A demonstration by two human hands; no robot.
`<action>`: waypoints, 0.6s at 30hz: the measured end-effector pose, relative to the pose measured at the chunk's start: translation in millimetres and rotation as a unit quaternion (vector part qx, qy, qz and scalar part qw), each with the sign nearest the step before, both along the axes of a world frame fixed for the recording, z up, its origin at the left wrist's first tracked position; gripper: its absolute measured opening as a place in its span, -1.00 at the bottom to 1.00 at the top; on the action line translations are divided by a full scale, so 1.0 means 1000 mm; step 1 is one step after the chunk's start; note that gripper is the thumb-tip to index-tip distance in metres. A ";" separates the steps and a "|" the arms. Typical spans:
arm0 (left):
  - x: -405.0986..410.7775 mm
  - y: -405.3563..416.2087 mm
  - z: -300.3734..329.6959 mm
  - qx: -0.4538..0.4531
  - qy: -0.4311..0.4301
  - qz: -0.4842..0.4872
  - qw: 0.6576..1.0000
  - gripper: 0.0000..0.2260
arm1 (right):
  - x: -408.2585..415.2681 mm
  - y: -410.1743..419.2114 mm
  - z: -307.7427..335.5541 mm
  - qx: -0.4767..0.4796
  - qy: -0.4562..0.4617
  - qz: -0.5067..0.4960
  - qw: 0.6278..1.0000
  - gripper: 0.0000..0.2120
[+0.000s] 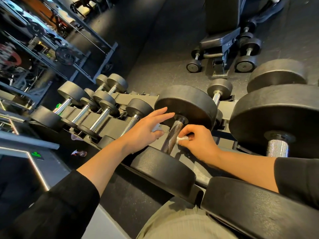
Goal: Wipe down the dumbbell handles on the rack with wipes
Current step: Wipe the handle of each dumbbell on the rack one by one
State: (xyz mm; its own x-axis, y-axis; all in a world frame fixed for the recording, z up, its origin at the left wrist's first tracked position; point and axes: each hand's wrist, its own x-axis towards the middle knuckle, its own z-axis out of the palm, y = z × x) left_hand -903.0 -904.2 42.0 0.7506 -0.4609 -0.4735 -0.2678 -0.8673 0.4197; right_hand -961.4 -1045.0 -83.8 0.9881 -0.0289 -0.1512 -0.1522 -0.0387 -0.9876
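- Knurled steel dumbbell handle (pixel 172 136), on the rack (pixel 119 99): the landmark; no legible markings.
- Right hand (pixel 198 144): pinches a white wipe (pixel 182 139) against the handle's right side.
- Left hand (pixel 148 126): left of the handle, fingers extended, second wipe (pixel 156 128) tucked under the palm.

Two hands are seen, the left (pixel 146 128) and the right (pixel 198 144), each with one white wipe: (pixel 156 127) and (pixel 182 139). Two dumbbells lie on the floor (pixel 164 57), upper right: (pixel 196 61) and (pixel 247 55). One rack (pixel 119 99) is counted; its dumbbells cannot be counted exactly.
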 end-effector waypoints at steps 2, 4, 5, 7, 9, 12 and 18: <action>0.001 0.000 0.000 -0.001 0.001 0.002 1.000 -0.49 | -0.004 0.000 0.004 0.015 -0.002 0.039 0.999 -0.93; 0.001 0.001 0.000 0.004 -0.001 -0.005 1.000 -0.49 | -0.007 0.000 0.009 0.028 -0.005 0.077 0.997 -0.93; 0.001 0.001 0.000 0.007 -0.003 -0.009 1.000 -0.49 | -0.007 -0.001 0.011 0.033 -0.009 0.081 0.996 -0.93; 0.002 0.001 0.000 0.011 -0.012 -0.020 1.000 -0.49 | -0.003 -0.010 0.016 0.046 -0.019 0.053 0.997 -0.91; 0.000 0.000 -0.001 0.008 -0.034 -0.032 0.999 -0.51 | 0.000 -0.023 0.021 0.042 -0.028 0.022 0.999 -0.89; -0.001 -0.015 -0.003 -0.008 -0.075 -0.093 0.993 -0.53 | -0.001 -0.046 0.033 0.003 -0.038 0.028 0.999 -0.90; -0.005 -0.071 -0.015 -0.105 -0.060 -0.224 0.967 -0.53 | -0.029 -0.099 0.061 -0.085 -0.045 0.020 0.995 -0.89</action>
State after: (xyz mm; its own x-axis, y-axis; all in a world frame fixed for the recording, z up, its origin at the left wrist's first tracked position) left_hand -908.2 -974.7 26.7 0.4970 -0.8291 -0.2560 -0.6546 -0.5519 0.5166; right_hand -990.8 -1144.1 -22.6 0.9983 -0.0065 -0.0577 -0.0578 -0.2106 -0.9759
